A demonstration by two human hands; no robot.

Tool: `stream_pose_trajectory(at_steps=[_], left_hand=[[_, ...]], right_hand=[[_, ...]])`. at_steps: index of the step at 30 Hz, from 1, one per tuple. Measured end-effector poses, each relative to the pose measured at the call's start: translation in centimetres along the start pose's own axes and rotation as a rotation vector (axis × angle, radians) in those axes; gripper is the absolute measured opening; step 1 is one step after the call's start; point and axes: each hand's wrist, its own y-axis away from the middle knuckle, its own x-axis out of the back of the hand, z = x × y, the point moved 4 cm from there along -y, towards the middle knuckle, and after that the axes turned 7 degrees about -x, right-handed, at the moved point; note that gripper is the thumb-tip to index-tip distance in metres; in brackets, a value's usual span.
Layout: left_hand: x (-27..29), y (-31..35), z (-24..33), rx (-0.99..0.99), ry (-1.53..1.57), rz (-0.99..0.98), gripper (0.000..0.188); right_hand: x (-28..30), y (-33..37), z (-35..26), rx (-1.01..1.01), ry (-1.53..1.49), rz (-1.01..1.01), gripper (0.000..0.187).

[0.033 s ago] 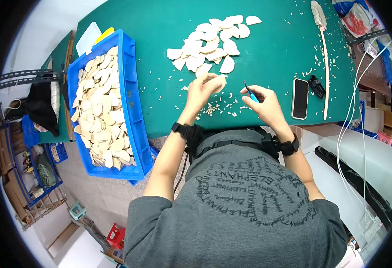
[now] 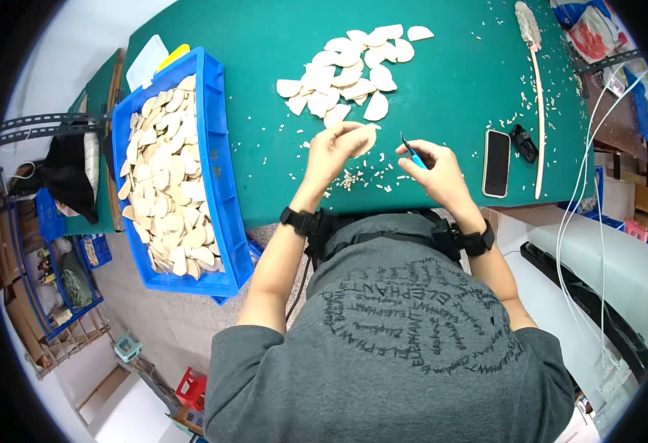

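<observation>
My left hand (image 2: 330,153) is closed on a cream half-round piece (image 2: 368,140), its curved edge showing past the fingers. To its right, my right hand (image 2: 442,176) grips a small blue-handled tool (image 2: 417,159) with a thin dark tip pointing up. The tool's tip is apart from the held piece, and its exact kind is too small to tell. Beyond both hands, a loose pile of similar half-round pieces (image 2: 342,76) lies on the green table (image 2: 442,81). Small pale scraps (image 2: 350,179) are scattered below and between my hands.
A blue crate (image 2: 217,159) full of half-round pieces stands at the left. On the right lie a phone (image 2: 496,164), a small black object (image 2: 523,143) and a long-handled brush (image 2: 538,111) among more scraps. White cables (image 2: 588,140) hang at the far right.
</observation>
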Motion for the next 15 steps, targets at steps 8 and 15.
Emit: stream_pose_trajectory(at_steps=[8, 15], left_hand=[[0.5, 3.6, 6.8, -0.106, 0.023, 0.107, 0.027], [1.5, 4.7, 7.5, -0.125, -0.064, 0.147, 0.030]], right_hand=[[-1.2, -0.6, -2.8, 0.095, 0.114, -0.059, 0.027], [-2.3, -0.8, -2.9, 0.077, 0.029, -0.192, 0.025]])
